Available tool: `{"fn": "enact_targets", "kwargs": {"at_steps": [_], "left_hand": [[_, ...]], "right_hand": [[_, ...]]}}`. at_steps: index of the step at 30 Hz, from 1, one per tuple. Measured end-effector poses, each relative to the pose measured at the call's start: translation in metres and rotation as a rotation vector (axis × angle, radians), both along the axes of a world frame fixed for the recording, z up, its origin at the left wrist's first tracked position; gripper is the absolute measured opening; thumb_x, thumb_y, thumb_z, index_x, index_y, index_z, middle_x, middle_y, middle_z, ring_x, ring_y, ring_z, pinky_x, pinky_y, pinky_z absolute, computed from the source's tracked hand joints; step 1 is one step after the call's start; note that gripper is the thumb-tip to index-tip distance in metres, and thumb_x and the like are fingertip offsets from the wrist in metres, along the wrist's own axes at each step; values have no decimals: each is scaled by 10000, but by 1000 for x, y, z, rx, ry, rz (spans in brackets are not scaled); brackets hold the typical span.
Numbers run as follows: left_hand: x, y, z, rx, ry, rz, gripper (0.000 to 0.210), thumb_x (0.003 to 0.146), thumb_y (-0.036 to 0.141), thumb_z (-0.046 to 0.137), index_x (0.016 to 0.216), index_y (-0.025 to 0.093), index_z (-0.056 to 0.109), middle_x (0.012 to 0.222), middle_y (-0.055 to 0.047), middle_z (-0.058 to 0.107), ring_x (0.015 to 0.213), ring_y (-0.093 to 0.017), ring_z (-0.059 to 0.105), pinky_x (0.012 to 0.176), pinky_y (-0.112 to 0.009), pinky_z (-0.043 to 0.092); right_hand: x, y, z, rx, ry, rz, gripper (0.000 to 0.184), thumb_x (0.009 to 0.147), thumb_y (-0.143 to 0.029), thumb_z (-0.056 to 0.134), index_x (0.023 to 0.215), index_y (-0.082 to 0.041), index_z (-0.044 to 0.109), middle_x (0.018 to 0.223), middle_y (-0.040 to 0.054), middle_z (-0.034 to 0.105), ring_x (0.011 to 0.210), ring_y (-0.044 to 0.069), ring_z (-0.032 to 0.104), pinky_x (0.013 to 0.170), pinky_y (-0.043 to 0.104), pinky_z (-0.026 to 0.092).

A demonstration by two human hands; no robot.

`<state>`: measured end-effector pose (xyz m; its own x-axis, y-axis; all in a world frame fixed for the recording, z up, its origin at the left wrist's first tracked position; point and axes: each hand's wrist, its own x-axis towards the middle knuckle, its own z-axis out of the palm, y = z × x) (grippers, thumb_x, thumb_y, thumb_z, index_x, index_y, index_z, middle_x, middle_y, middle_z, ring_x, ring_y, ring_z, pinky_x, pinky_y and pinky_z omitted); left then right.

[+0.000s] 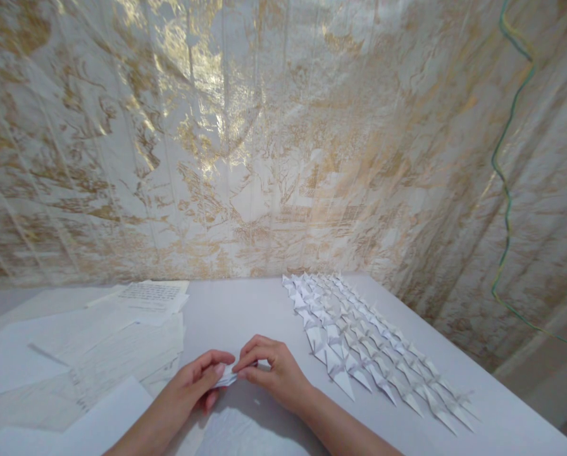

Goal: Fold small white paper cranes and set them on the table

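Observation:
A small folded piece of white paper [226,377] is held between both hands above the front of the table. My left hand [199,382] pinches it from the left, thumb on top and fingers partly underneath. From the right, my right hand [270,369] grips its edge between thumb and fingertips. The fingers cover part of the paper, so its full folded shape is hidden. To the right of my hands, several folded white paper cranes [354,342] lie in close slanting rows.
Loose sheets of paper [98,329] overlap on the left, one printed sheet [148,296] among them. Another pale sheet [245,430] lies below my hands on the white table [231,304]. A gold-patterned wall covering [264,158] stands behind; a green wire [506,190] hangs at right.

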<state>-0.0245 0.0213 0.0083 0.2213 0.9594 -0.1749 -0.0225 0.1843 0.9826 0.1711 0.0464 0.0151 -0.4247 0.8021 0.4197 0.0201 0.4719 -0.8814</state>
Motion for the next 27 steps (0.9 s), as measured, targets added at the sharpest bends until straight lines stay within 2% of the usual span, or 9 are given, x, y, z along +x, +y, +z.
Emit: {"fn": "enact_targets", "kwargs": {"at_steps": [2,6,9,11,13,16,21,24,27], "left_hand": [[0,-1,3,11,25,-19,610,712,712,706,992,170,689,465,93,489,459,-107,391,518,-241,252],[1,-3,8,110,151,-35,534,768,686,665,969,194,711,508,61,533,492,-137,455,514,-250,316],[-1,-3,10,368,360,4,313,823,558,672,835,254,743,818,-32,701,778,-228,614,684,-288,436],[-4,-3,11,529,477,27,231,837,490,674,757,286,745,934,-52,711,937,-278,611,838,-332,436],[-5,-4,12,610,529,45,211,847,456,666,718,300,727,874,-51,689,922,-283,596,858,-350,429],[-6,-7,12,696,574,76,243,894,433,603,708,302,687,810,-31,643,854,-258,577,803,-339,429],[-6,-7,11,702,534,156,269,896,454,584,696,287,650,814,6,625,858,-225,574,810,-313,403],[-5,-6,11,646,442,226,316,862,485,625,639,261,613,757,22,603,771,-201,572,751,-290,404],[-4,-5,9,535,314,319,350,833,530,651,637,242,618,739,29,588,714,-180,551,702,-278,408]], "right_hand": [[0,2,-1,32,-12,-35,123,857,-293,714,817,-208,793,796,22,664,755,165,605,729,274,458],[0,4,-4,110,-100,-125,119,861,-187,655,773,-184,735,738,4,625,715,153,571,687,257,427],[-2,2,-4,135,-137,-123,111,844,-145,632,756,-180,691,739,-7,595,691,143,546,659,241,419],[-4,-1,-2,142,-149,-104,108,845,-143,622,758,-183,672,750,-8,586,686,139,536,656,236,424],[-4,-3,-1,144,-151,-93,109,851,-152,622,756,-186,661,754,-9,581,691,139,531,660,234,428],[-3,-2,0,144,-143,-103,115,857,-166,636,744,-185,645,736,-16,567,683,137,523,651,236,417],[2,6,12,168,-155,-189,157,900,-198,604,744,-187,617,721,-11,557,689,147,518,648,254,401],[7,-2,34,229,-70,-276,227,945,-274,581,731,-197,589,706,-9,556,668,150,517,635,262,415],[19,-23,59,372,66,-421,225,980,-316,571,789,-204,611,769,14,607,713,163,558,677,286,467]]}}
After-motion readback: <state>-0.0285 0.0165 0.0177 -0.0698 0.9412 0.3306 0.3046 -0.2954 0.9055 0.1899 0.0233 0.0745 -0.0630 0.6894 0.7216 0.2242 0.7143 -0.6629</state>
